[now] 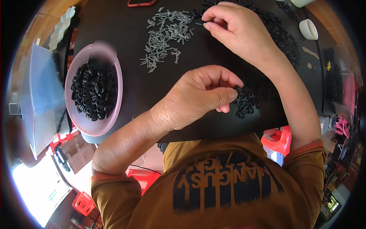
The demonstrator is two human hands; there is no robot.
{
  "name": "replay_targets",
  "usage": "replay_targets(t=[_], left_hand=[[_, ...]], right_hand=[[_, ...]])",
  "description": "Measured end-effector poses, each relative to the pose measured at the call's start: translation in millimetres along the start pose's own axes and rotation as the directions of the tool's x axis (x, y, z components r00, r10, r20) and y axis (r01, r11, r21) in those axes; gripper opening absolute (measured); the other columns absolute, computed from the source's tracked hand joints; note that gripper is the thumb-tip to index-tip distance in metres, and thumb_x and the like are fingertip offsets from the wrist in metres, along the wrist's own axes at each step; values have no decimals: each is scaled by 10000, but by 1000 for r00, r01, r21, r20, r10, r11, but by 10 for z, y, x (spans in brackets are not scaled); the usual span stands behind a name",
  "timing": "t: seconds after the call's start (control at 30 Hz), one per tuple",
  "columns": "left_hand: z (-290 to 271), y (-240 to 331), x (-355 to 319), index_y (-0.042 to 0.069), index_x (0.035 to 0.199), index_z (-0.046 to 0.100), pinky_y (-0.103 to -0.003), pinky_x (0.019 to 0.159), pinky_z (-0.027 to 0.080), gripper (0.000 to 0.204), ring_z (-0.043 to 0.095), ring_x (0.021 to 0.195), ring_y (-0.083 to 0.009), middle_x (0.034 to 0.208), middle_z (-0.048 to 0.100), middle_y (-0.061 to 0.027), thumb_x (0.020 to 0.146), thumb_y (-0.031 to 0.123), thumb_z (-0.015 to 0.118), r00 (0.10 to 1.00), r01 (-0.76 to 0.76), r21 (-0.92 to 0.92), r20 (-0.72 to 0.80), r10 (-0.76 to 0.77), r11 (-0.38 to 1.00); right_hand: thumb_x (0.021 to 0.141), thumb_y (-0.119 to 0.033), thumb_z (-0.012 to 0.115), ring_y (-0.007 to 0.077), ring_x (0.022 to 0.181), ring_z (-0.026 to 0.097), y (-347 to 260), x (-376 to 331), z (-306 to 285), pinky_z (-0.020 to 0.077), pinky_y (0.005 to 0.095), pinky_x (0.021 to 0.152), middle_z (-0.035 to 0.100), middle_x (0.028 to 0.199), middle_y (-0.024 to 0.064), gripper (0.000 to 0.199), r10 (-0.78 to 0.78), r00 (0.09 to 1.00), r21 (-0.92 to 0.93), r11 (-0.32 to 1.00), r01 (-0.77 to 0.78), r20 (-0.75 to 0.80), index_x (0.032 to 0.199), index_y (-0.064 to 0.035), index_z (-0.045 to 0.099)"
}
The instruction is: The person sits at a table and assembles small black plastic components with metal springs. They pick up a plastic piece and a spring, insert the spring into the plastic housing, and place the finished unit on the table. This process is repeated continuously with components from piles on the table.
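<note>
My left hand (202, 91) is closed in a pinch near the table's front edge. Between its thumb and fingertips shows part of a small black plastic piece (238, 89), beside a little heap of small black parts (248, 104). Farther off, my right hand (242, 32) pinches with thumb and forefinger at the right end of a spread of small metal springs (166, 38). What it holds, if anything, is hidden. Black plastic pieces with holes (93, 91), resembling cord locks, fill a pink oval bowl (71, 110) on the left.
More black parts (284, 38) spread along the table's (129, 23) far right. A white cup (308, 29) lies tipped there. A red-edged phone (141, 3) is at the back. Left of the bowl stands a translucent plastic bin (42, 95); red stools (280, 138) are below.
</note>
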State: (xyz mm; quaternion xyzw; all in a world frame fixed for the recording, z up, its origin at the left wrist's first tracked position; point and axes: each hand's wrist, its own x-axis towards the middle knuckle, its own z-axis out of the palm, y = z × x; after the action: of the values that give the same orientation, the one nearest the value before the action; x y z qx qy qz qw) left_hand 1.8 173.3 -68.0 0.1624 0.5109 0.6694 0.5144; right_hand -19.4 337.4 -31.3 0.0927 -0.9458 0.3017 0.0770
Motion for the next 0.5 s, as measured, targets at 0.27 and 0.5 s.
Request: replay_targets(t=[0.27, 0.5], left_hand=[[-6, 27, -21, 10, 1000, 566, -182, 606, 445, 172, 521, 640, -39, 771, 554, -4, 835, 58, 563, 996, 27, 25, 89, -29, 999], [-14, 32, -40, 5, 993, 566, -181, 610, 444, 167, 523, 646, -39, 782, 561, -5, 835, 58, 563, 994, 26, 40, 107, -30, 999]], right_hand=[[750, -113, 608, 205, 609, 532, 174, 179, 209, 431, 302, 577, 557, 711, 91, 141, -21, 997, -189, 981, 34, 75, 839, -6, 584], [715, -91, 568, 334, 684, 566, 157, 294, 185, 456, 396, 616, 577, 711, 164, 97, -119, 986, -316, 937, 152, 119, 696, 4, 570]])
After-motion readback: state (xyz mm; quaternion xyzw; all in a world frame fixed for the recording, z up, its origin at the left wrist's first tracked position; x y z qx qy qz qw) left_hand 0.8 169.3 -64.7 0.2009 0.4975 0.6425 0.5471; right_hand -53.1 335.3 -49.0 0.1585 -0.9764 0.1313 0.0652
